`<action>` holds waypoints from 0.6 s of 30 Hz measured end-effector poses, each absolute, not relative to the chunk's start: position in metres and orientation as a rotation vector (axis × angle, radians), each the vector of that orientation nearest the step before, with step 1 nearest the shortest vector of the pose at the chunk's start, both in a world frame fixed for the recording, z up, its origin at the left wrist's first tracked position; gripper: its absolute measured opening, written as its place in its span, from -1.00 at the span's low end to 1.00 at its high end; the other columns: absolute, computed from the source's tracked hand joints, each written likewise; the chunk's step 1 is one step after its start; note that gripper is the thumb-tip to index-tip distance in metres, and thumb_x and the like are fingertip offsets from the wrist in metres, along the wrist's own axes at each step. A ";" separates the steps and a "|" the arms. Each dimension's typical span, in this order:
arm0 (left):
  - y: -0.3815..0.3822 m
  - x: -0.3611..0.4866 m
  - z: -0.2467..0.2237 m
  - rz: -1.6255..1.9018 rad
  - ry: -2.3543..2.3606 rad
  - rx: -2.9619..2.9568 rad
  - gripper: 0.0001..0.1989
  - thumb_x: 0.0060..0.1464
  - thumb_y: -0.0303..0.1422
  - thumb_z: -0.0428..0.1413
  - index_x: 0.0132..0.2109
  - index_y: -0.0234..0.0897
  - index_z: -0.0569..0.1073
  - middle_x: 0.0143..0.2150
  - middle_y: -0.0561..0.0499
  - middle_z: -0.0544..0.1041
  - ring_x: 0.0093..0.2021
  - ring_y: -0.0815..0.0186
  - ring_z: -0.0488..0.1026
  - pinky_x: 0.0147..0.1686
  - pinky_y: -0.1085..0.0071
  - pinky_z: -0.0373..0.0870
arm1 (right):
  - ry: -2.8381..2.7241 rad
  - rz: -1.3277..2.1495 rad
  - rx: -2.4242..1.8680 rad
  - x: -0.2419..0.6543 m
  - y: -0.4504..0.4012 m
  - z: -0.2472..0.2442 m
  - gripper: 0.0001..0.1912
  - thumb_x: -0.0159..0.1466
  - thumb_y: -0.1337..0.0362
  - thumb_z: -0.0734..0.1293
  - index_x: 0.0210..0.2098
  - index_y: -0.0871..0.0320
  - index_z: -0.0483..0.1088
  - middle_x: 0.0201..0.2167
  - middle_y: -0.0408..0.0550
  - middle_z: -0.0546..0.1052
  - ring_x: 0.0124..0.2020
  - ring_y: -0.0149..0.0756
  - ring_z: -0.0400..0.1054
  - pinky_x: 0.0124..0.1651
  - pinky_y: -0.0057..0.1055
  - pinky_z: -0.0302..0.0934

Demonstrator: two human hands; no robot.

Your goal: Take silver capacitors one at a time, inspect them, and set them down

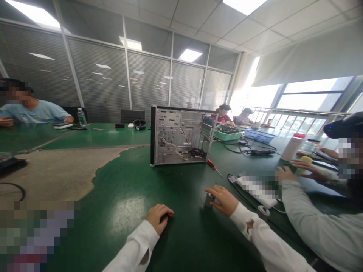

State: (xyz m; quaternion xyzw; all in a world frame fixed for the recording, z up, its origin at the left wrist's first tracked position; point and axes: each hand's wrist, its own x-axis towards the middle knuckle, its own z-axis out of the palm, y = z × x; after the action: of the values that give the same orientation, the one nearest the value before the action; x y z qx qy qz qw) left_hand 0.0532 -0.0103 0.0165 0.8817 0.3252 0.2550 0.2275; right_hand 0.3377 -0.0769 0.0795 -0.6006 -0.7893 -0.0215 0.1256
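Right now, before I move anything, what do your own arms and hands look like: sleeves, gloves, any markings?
Both arms wear a long white left sleeve and a long white right sleeve, reaching the wrists. The right one bears a brown star-shaped mark; print or tear, I cannot tell. The left hand and right hand are bare, without gloves. No cables show on either.

This was a shared electronics workroom in an office building: a long green surface (121, 181) carried an open computer case (181, 136) and a screwdriver (214, 167), with people (34, 111) seated along it, beneath ceiling light panels (190, 55) and beside glass partitions with blinds (99, 75).
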 end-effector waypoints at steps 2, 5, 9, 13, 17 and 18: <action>-0.010 0.053 0.012 0.836 0.914 2.358 -0.59 -0.29 -0.61 -0.08 -0.21 -0.27 0.35 -0.33 -0.01 0.43 -0.26 0.26 0.31 -0.22 0.32 0.21 | -2.309 0.027 -1.619 0.301 -0.060 0.079 -0.46 -0.01 0.36 0.25 -0.01 0.12 0.09 -0.23 -0.02 0.34 -0.17 -0.25 0.19 -0.07 -0.30 0.02; -0.008 0.051 0.005 1.057 1.000 2.203 -0.45 -0.33 -0.61 -0.08 -0.06 -0.30 0.20 -0.21 -0.08 0.35 -0.17 0.20 0.28 -0.17 0.24 0.21 | -2.294 0.203 -1.386 0.250 -0.034 0.071 -0.32 -0.05 0.36 0.28 0.04 0.10 -0.01 -0.16 -0.02 0.31 -0.12 -0.23 0.16 -0.07 -0.29 0.03; -0.006 0.047 0.002 1.245 1.089 2.076 -0.40 -0.32 -0.55 -0.02 0.00 -0.30 0.12 -0.07 -0.14 0.24 -0.05 0.10 0.18 -0.11 0.11 0.15 | -2.135 0.492 -1.061 0.208 -0.013 0.044 -0.21 -0.09 0.39 0.29 0.08 0.08 -0.15 -0.13 -0.05 0.28 -0.16 -0.31 0.20 -0.09 -0.31 0.08; -0.004 0.041 0.008 1.301 1.118 2.051 -0.40 -0.28 -0.53 0.02 0.02 -0.35 0.09 -0.05 -0.18 0.21 -0.01 0.11 0.15 -0.03 0.14 0.08 | -2.006 0.539 -0.978 0.205 -0.010 0.017 -0.24 -0.11 0.44 0.26 0.07 0.13 -0.10 -0.11 0.01 0.24 -0.20 -0.32 0.21 -0.11 -0.28 0.11; -0.003 0.038 0.014 1.245 1.175 1.975 -0.40 -0.24 -0.52 0.03 0.02 -0.35 0.05 -0.12 -0.16 0.25 -0.12 0.18 0.26 -0.13 0.19 0.22 | -1.965 0.559 -0.996 0.213 -0.010 0.010 -0.29 -0.10 0.48 0.22 0.05 0.13 -0.07 -0.16 0.00 0.27 -0.22 -0.33 0.23 -0.13 -0.29 0.14; -0.003 0.037 0.015 1.253 1.192 1.958 -0.40 -0.24 -0.52 0.03 0.02 -0.33 0.04 -0.14 -0.14 0.26 -0.15 0.20 0.29 -0.17 0.20 0.25 | -1.964 0.559 -0.995 0.214 -0.009 0.010 -0.29 -0.10 0.48 0.22 0.04 0.13 -0.06 -0.16 -0.01 0.28 -0.23 -0.33 0.23 -0.13 -0.29 0.15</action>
State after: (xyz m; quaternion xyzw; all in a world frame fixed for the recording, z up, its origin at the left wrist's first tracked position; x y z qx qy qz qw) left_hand 0.0373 -0.0030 0.0153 0.7233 0.4405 0.4631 0.2616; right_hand 0.2141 -0.0094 0.0105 -0.3973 -0.7840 0.2233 0.4215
